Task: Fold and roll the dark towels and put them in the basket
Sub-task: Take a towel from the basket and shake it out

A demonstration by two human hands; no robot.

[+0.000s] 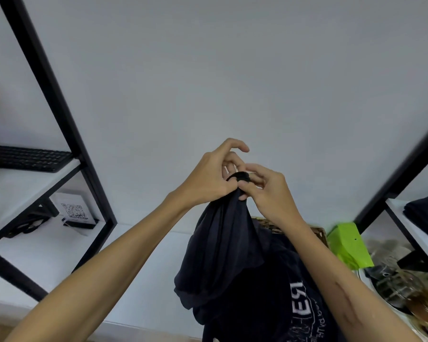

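A dark navy cloth [223, 248] with white printed lettering near its lower end hangs in front of the white wall. It is bunched at the top, where both hands hold it up. My left hand [208, 176] pinches the gathered top from the left. My right hand [267, 191] pinches the same bunch from the right. Behind the cloth, a bit of a woven basket's rim [314, 233] shows on the white table. Another dark towel [425, 215] lies on the shelf at the right edge.
A black-framed shelf unit [59, 104] stands at the left with a black keyboard [25, 157] on it and a QR-code card [73, 212] below. At the right are a green bag [349, 245], a glass jar [395, 280] and another black shelf frame.
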